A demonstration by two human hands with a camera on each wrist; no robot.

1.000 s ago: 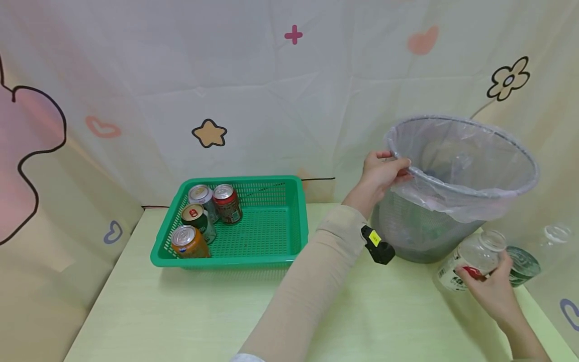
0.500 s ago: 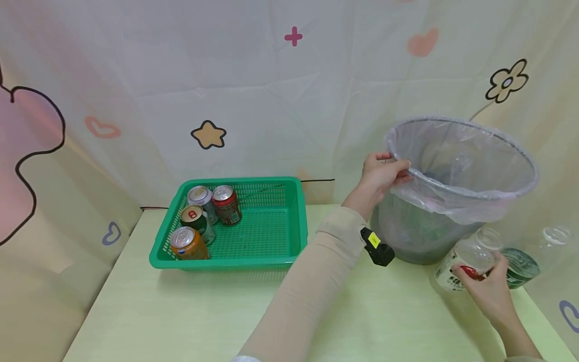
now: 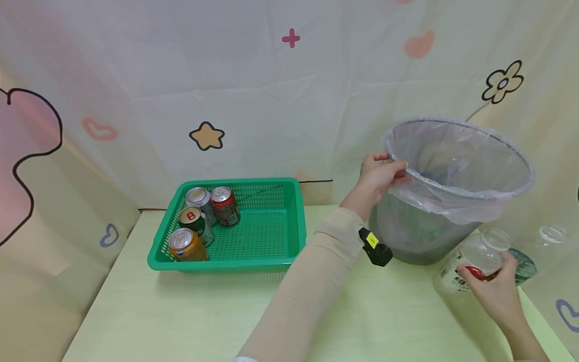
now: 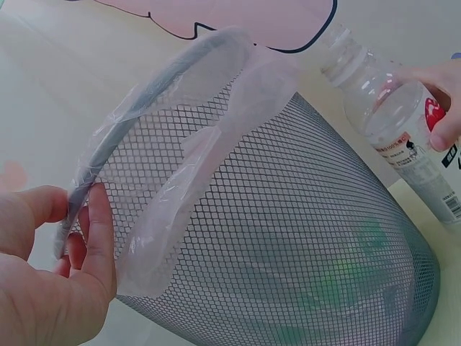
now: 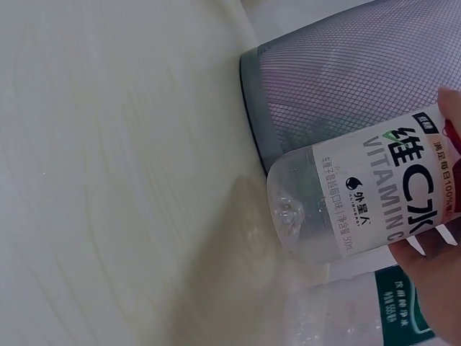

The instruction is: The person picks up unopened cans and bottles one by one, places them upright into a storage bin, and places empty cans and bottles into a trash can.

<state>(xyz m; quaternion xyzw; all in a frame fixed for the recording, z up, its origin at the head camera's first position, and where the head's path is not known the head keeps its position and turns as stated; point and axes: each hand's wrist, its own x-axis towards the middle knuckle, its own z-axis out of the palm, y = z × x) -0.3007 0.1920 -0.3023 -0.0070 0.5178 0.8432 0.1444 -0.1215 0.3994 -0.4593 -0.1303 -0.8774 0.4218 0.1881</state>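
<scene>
My left hand [image 3: 380, 173] pinches the lined rim of a grey mesh wastebasket [image 3: 407, 226], thumb on one side and fingers on the other in the left wrist view. A clear plastic bag [image 4: 166, 231] folds over that rim, and green shapes show through the mesh. Beside the basket, my right hand [image 3: 495, 291] grips a clear uncapped plastic bottle [image 5: 360, 187] with a white and red label, tilted in the head view. Just right of it is a second clear bottle [image 3: 545, 249] with a green label, partly hidden by the right hand.
Left on the pale table [image 3: 344, 322] sits a green plastic basket [image 3: 303, 216]. Inside it stand several drink cans, among them an orange can [image 3: 187, 245] and a red can [image 3: 224, 207]. A patterned curtain [image 3: 253, 100] hangs behind the table.
The right hand and its bottle shift only slightly beside the wastebasket. The left hand keeps its hold on the rim. The head view drifts a little.
</scene>
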